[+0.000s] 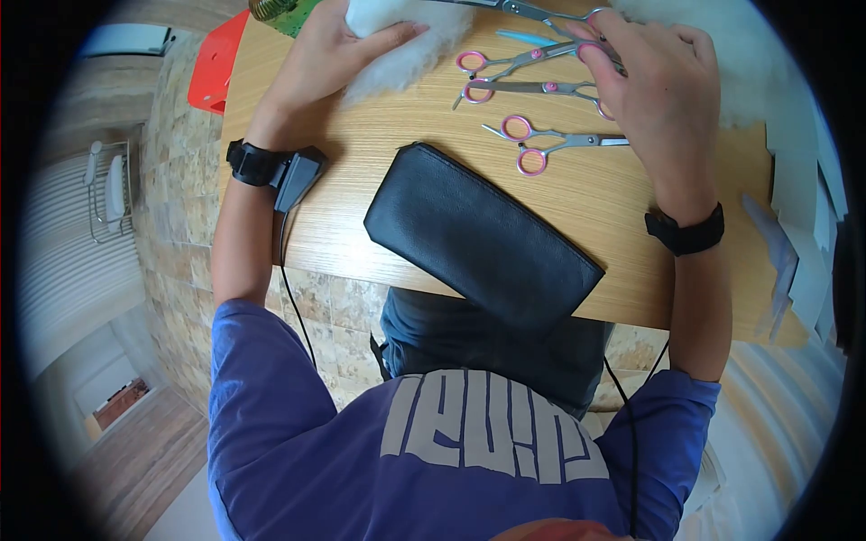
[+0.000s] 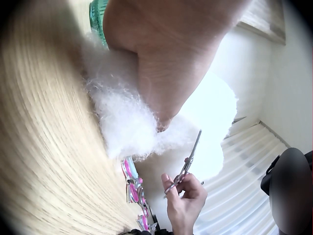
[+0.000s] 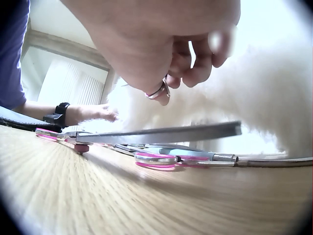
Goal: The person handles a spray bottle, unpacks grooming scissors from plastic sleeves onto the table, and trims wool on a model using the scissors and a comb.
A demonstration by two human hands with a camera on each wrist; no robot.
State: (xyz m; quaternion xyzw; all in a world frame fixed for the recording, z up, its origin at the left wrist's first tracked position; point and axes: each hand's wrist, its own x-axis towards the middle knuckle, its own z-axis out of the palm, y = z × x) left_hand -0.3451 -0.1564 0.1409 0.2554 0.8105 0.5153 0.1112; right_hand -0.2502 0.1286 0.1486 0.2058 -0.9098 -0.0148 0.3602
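Observation:
At the table's far edge my left hand (image 1: 316, 63) holds a clump of white fluffy material (image 1: 392, 77), its thumb lying across the fluff. In the left wrist view the fluff (image 2: 124, 122) bunches beneath that hand. My right hand (image 1: 663, 90) grips a pair of scissors (image 1: 532, 9) by the finger loops, blades pointing left toward the fluff. The left wrist view shows these scissors (image 2: 188, 161) raised off the table, with the thumb at one loop. Below the right hand lie several pink-ringed scissors (image 1: 559, 140) and a light blue tool (image 1: 525, 38), partly covered by scissors.
A black zip pouch (image 1: 487, 225) lies slanted near the table's front edge. A red plastic piece (image 1: 219, 68) stands beyond the left edge. At the far left corner sits a ribbed green container (image 2: 98, 19). More white fluff (image 3: 264, 83) spreads behind the right hand.

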